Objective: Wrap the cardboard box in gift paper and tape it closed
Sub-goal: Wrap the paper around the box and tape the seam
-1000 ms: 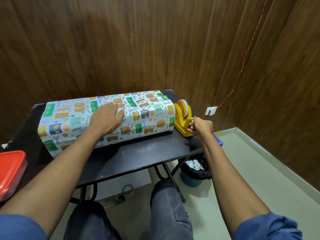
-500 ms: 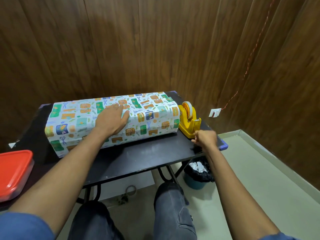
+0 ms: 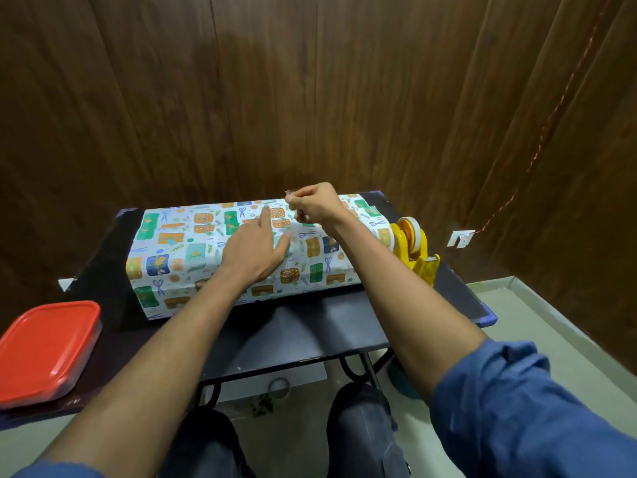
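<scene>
Right hand [image 3: 315,208] has come off the yellow tape dispenser [image 3: 415,251] and now pinches a tape strip [image 3: 289,201] above the wrapped box [image 3: 193,250] on the table [image 3: 310,326], left hand [image 3: 255,250] flat on the paper, fingers spread; the seam looks about to be taped.

The long cardboard box [image 3: 241,253], fully covered in white gift paper printed with green, orange and blue presents and scissors, lies flat and lengthwise across the dark desk [image 3: 310,332], just beside the yellow tape dispenser [image 3: 413,250] at its right end.
</scene>
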